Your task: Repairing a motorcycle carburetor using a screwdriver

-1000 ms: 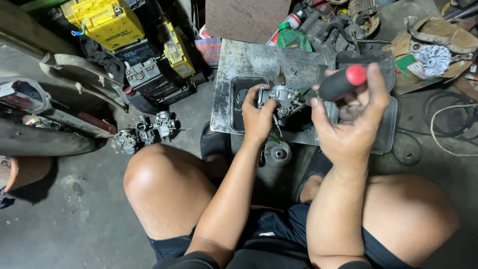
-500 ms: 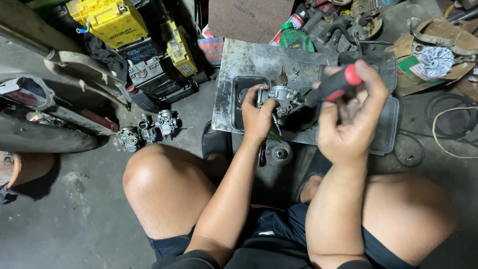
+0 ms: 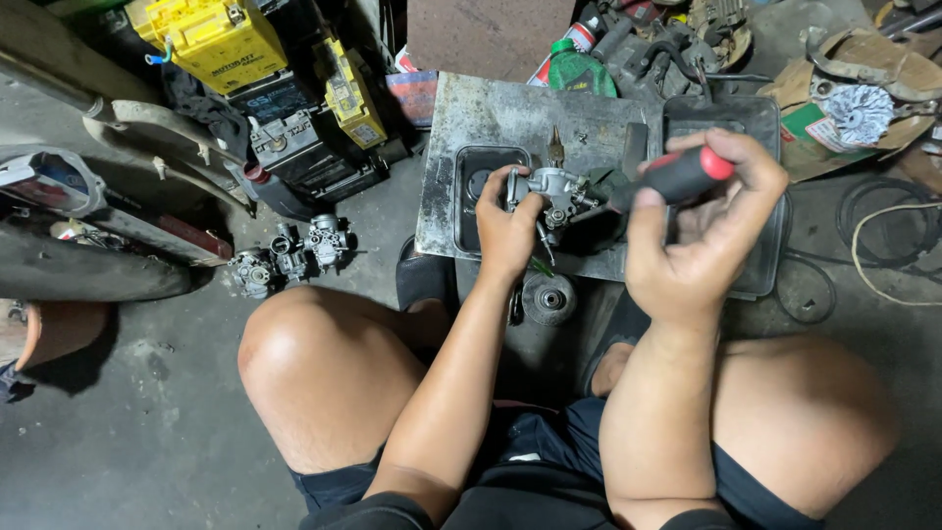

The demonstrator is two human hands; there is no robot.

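head view, left hand [image 3: 507, 233]: fingers clamped around a small grey metal carburetor [image 3: 555, 191], holding it just above the metal plate [image 3: 461, 147]; the fingers cover its near side.
head view, right hand [image 3: 692, 240]: closed on a screwdriver [image 3: 672, 179] with a black and red handle; the shaft points toward the carburetor, the tip too small and dark to make out.
carburetor position: over the middle of the plate, between a dark rectangular tray [image 3: 471, 167] on its left and a second dark tray [image 3: 721, 118] on its right, partly hidden by the right hand.
floor: a round metal part [image 3: 549, 297] lies just below the plate, between the knees; two more carburetors [image 3: 294, 250] sit well apart to the left.
upper left: yellow batteries [image 3: 211, 34], cut off by the frame's top.
upper right: a heap of parts, hard to tell apart.
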